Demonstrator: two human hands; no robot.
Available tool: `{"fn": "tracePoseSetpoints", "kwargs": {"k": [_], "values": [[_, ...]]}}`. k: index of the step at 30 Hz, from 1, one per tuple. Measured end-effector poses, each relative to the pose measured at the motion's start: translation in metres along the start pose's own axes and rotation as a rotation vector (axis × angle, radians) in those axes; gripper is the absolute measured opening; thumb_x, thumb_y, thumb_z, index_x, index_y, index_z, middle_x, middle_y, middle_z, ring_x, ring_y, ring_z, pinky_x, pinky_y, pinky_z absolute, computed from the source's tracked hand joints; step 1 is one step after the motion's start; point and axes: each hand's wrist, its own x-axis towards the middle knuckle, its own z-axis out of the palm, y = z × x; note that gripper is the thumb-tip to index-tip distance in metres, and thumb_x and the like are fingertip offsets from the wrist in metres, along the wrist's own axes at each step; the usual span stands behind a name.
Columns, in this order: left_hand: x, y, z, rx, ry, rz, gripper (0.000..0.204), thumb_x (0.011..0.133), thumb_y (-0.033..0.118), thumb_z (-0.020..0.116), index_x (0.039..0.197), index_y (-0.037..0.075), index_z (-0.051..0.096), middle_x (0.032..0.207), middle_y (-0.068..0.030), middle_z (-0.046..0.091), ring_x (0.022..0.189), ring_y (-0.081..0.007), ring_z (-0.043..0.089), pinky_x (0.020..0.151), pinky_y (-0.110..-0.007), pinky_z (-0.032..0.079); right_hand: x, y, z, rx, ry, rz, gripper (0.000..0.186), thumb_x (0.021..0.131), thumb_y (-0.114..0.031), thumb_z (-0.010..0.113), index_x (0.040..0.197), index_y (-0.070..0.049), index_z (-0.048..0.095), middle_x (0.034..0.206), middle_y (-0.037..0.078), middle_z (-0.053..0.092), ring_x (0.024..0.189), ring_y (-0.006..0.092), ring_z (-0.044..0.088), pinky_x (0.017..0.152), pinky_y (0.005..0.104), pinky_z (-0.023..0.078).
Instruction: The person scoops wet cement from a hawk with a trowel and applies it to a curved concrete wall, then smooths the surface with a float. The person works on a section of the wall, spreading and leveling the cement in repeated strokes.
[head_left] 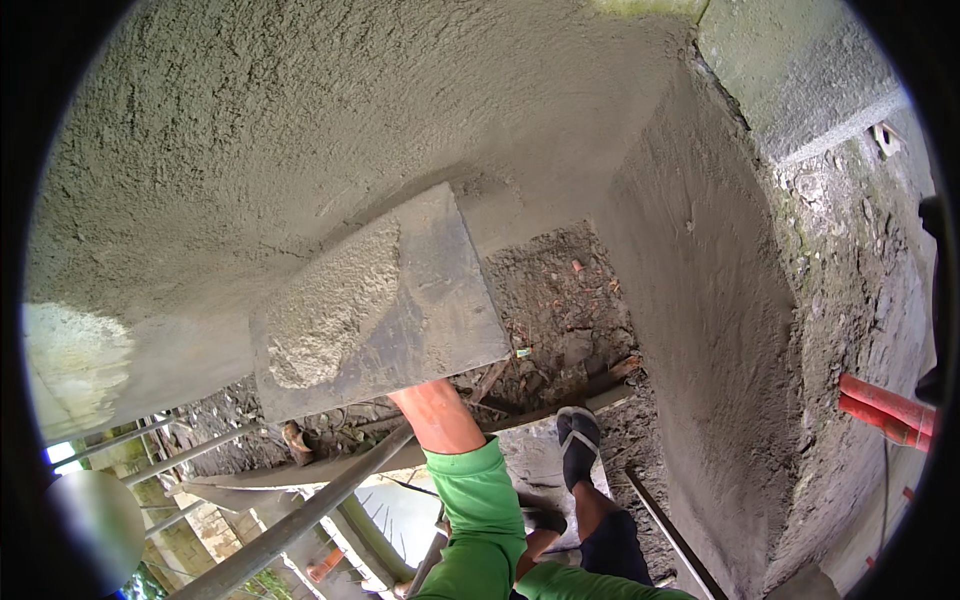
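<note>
Green sleeve (475, 520), nearest the viewer, at six o'clock; from its cuff the bare left forearm (442, 418) runs up to the lower edge of the board (430, 305). From left to right: a pale patch (75, 350) just below nine on the wall (330, 80), whose rough grey surface spans twelve; a pole (300, 530) slanting at seven; the board, just off centre toward nine, bearing mortar (335, 310) heaped over its left part. The left hand is hidden by the board; whether its fingers grasp it cannot be told. Next, rubble (565, 290) just right of centre; a sandalled foot (580, 445) at five; the right sleeve (590, 583) between five and six, with the right hand out of view and its fingers' state indeterminable; a smooth grey slope (700, 330) toward three; red tubes (890, 408) between three and four.
</note>
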Motion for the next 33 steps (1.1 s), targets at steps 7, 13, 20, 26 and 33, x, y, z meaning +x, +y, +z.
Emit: {"fn": "tracePoseSetpoints", "kwargs": {"k": [7,13,20,26,33], "values": [[0.031,-0.100,-0.198,0.176,0.374,-0.249,0.034,0.092,0.015,0.057,0.124,0.002,0.059,0.124,-0.0207,0.063,0.115,-0.0360,0.060,0.104,-0.050,0.050,-0.027,0.034,-0.018,-0.024,0.016,0.028,0.030,0.085,-0.018,0.065,0.109,-0.002,0.057,0.078,0.013,0.066,0.065,0.0305,0.067,0.056,0.0444,0.054],[0.111,-0.202,-0.280,0.044,0.464,-0.201,0.035,0.093,0.018,0.057,0.125,0.004,0.059,0.124,-0.0201,0.062,0.115,-0.0367,0.060,0.104,-0.050,0.050,-0.092,0.069,-0.024,-0.038,-0.047,0.097,0.031,0.084,-0.019,0.064,0.109,-0.001,0.057,0.078,0.014,0.067,0.065,0.0316,0.068,0.057,0.0451,0.055],[0.156,-0.237,-0.237,0.252,0.508,-0.213,0.031,0.065,-0.003,0.053,0.095,0.002,0.061,0.104,-0.0115,0.060,0.088,-0.0302,0.059,0.086,-0.047,0.054,-0.112,0.078,-0.010,-0.069,-0.101,0.114,0.032,0.084,-0.020,0.064,0.109,0.000,0.058,0.078,0.015,0.068,0.066,0.0329,0.069,0.057,0.0460,0.055],[0.113,-0.184,-0.103,0.153,0.505,-0.285,0.036,0.066,-0.013,0.048,0.100,-0.007,0.056,0.101,-0.0164,0.062,0.082,-0.0295,0.064,0.075,-0.034,0.061,-0.136,0.069,0.042,-0.182,-0.183,0.026,0.033,0.084,-0.021,0.063,0.108,0.000,0.058,0.078,0.016,0.069,0.067,0.0340,0.070,0.058,0.0467,0.055],[0.062,-0.026,0.059,0.145,0.251,-0.198,0.033,0.082,-0.010,0.060,0.115,-0.013,0.055,0.115,-0.0236,0.065,0.105,-0.0345,0.067,0.098,-0.043,0.057,-0.158,0.058,0.092,-0.340,-0.236,-0.096,0.034,0.083,-0.023,0.063,0.108,0.001,0.059,0.078,0.017,0.071,0.068,0.0353,0.071,0.059,0.0475,0.056]]}}
